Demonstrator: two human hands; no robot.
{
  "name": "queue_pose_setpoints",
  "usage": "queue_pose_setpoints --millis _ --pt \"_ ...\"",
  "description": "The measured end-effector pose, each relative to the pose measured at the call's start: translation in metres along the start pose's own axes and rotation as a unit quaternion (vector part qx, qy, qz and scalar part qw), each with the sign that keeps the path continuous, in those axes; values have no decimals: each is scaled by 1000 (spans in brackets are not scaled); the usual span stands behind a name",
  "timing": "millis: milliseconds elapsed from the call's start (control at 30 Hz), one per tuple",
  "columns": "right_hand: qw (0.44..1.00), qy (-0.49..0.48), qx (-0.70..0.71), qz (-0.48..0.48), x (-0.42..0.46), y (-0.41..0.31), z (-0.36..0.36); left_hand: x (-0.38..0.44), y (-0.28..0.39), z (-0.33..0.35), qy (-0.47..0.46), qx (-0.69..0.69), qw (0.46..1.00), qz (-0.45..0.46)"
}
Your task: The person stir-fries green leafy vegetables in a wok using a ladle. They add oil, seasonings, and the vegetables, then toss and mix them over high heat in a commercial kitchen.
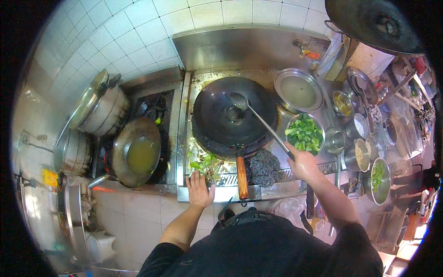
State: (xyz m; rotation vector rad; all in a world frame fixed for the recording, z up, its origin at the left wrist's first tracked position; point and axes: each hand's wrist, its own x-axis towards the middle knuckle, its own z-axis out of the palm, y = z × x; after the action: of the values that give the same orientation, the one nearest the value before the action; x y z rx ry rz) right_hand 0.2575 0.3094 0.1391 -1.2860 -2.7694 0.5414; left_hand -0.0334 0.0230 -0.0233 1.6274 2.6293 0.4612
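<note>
My right hand [304, 164] is closed around the handle of a long metal ladle [259, 119], whose bowl hangs over a dark wok [218, 114] with a wooden handle [242, 176]. A little liquid shines at the wok's bottom. My left hand [200, 189] lies spread at the front edge of the steel stove [221, 197], at a heap of green vegetable scraps [204, 164]. Beyond my right hand stands a metal bowl of chopped green vegetables [304, 133]. A dark scouring-mesh pad [263, 166] sits right of the wok handle.
Left of me, a second wok [119, 155] with yellowish liquid and a lidded pot [107, 114] stand on burners. A basin of cloudy liquid [298, 90] is at the back right. Several seasoning containers [360, 155] crowd the right side. Another large wok [370, 20] occupies the upper right.
</note>
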Motion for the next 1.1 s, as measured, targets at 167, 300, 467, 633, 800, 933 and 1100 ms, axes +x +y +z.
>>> queue_pose_setpoints --millis 167,300,467,633,800,933,1100 --pt "996 63 -37 -51 -4 14 11 0 1 -6 -29 1 999 -13" --pt "975 164 110 -107 -18 32 22 2 1 -4 -37 -4 999 -23" --pt "638 -61 753 149 -50 46 -23 5 1 1 -87 -6 994 -58" --pt "648 145 700 261 -55 112 -58 -1 10 -9 -26 -30 999 -10" --pt "909 218 124 332 -44 201 -77 -5 -4 5 -32 2 999 -11" --pt "906 189 40 376 -33 247 -74 4 10 -5 -56 -8 998 -25" --pt "910 193 59 363 -25 245 -80 0 -1 6 -31 7 999 -21"
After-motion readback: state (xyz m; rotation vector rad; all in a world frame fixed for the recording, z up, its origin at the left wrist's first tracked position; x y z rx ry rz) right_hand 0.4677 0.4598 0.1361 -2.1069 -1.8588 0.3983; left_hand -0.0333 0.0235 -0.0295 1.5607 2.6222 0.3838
